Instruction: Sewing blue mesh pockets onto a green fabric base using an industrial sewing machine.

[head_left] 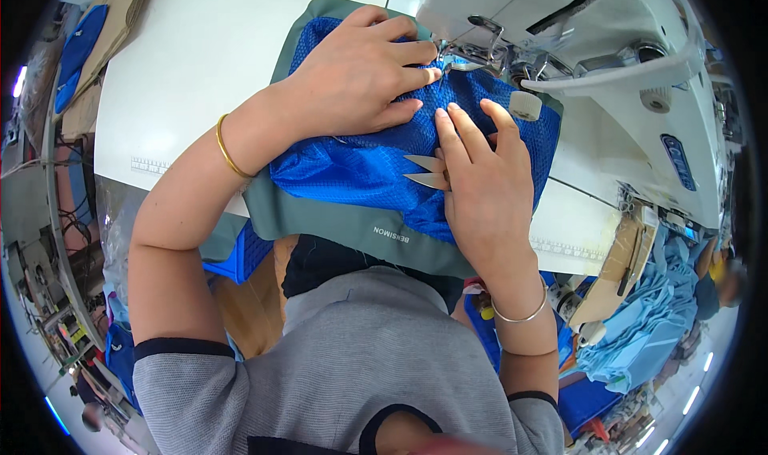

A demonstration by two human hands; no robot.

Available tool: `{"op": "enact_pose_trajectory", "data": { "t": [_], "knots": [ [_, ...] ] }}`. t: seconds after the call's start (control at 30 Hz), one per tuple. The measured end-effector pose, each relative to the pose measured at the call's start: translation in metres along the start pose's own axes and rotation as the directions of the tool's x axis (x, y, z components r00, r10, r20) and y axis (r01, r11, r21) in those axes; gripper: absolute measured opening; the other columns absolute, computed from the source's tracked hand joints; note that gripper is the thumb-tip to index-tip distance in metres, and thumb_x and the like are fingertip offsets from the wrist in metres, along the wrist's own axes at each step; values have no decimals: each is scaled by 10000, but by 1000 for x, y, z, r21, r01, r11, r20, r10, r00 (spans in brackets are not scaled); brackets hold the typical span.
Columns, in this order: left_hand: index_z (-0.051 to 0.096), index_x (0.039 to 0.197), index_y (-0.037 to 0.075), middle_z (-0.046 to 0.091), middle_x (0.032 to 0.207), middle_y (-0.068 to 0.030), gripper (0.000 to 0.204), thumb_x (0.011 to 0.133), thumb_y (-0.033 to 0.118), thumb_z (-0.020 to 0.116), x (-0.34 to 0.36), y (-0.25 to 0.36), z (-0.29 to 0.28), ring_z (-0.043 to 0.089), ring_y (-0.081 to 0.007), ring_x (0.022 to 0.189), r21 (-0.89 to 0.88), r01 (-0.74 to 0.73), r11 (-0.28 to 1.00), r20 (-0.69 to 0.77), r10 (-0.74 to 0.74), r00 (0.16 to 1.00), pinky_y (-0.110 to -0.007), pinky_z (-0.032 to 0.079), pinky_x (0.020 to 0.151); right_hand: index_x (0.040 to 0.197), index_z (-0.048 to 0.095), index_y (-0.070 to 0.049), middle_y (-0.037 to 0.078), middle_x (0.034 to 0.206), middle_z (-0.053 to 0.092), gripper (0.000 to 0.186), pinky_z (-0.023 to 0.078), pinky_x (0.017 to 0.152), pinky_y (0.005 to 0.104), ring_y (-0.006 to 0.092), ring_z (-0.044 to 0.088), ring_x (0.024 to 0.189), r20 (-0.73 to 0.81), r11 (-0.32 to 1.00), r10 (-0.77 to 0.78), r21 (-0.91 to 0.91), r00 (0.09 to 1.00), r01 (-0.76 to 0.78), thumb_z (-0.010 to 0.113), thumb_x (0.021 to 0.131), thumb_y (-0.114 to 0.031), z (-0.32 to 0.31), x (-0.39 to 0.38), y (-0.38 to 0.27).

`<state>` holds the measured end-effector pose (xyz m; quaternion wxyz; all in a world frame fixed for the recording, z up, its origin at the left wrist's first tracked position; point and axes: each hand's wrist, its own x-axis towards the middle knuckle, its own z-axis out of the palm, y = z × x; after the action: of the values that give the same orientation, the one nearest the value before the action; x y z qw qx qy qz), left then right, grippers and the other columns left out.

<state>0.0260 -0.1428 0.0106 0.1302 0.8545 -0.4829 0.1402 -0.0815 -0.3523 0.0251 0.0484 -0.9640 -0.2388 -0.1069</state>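
Note:
A blue piece of ripstop and mesh fabric (344, 171) lies on a grey-green fabric panel (320, 215), both under the sewing machine (680, 111). My left hand (352, 75) rests on the blue cloth with fingers spread, its fingertips close to the presser foot (464, 65). Just right of it, my right hand (490, 175) presses its outstretched fingertips on the same cloth. Tucked in that palm is a pair of thread snips (428, 181); two pointed blades stick out to the left, while their handle is hidden.
Under the work is a white sewing table (200, 47) with ruler strips along its front edge. A pile of light blue fabric (640, 335) sits at the right, beside a cardboard piece (612, 283). A blue crate (244, 255) stands below the table's front left.

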Motion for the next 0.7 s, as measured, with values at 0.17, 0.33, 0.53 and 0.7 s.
{"op": "enact_pose_trajectory", "data": {
  "t": [0.17,0.33,0.53,0.7],
  "knots": [
    [755,1170,113,694,1213,-47,338,883,290,738,-2,1,3,582,-262,1210,36,3,999,20,-3,1000,-434,418,1037,1236,650,67,160,1302,655,480,518,936,419,348,595,1166,-45,996,11,88,999,-7,673,800,-133,-7,-2,0],
    [766,1103,105,697,1144,-35,328,867,331,746,7,-3,-8,604,-229,1128,40,-51,998,-27,52,998,-390,424,1029,1195,654,86,201,1271,660,445,523,726,361,287,639,974,59,980,-8,197,998,-4,638,800,-117,-37,-36,-20],
    [724,1194,40,715,1232,-89,395,862,252,753,-3,36,-46,643,-296,1173,-484,-251,838,-1,286,958,-443,492,986,1134,698,73,205,1263,681,393,470,648,304,209,588,868,-48,993,-88,74,995,91,688,855,-204,-16,-67,-17],
    [708,1067,-24,717,1138,-162,335,772,128,752,-23,49,-41,684,-320,1071,-297,-373,879,-64,372,926,-472,540,965,1059,734,43,169,1222,711,319,485,673,290,201,595,884,-18,989,-144,38,989,144,683,809,-146,-13,-74,-5]
  ]
}}
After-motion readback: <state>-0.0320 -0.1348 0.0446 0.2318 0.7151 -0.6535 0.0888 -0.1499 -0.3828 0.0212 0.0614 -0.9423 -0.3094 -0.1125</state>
